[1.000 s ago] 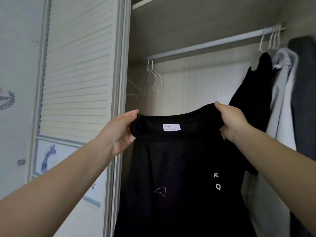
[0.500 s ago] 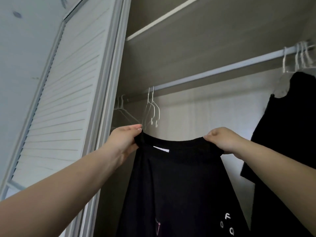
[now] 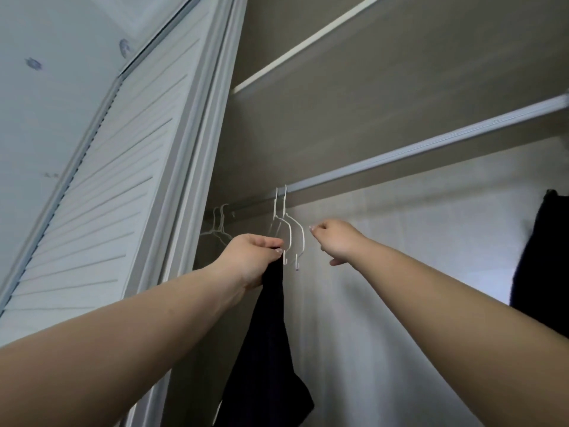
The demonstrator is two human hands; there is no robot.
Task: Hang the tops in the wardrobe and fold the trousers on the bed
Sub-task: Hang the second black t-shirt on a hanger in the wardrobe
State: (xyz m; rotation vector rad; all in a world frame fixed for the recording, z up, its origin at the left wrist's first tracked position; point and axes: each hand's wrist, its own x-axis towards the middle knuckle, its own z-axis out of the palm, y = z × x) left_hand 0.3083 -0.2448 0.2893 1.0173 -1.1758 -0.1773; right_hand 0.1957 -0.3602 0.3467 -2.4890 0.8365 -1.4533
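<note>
Beneath the rail, left hand fingers grip the limp black top; right hand loosely curled, empty

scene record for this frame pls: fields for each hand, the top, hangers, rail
left hand: grips the black top, raised beside the hangers
right hand: holds nothing, fingers loosely curled, reaching toward the hangers, no contact visible
black top: bunched, hangs from the left grip
hangers: two white empty ones on the rail between the hands
rail: runs under the shelf
dark garment: hangs at far right
</note>
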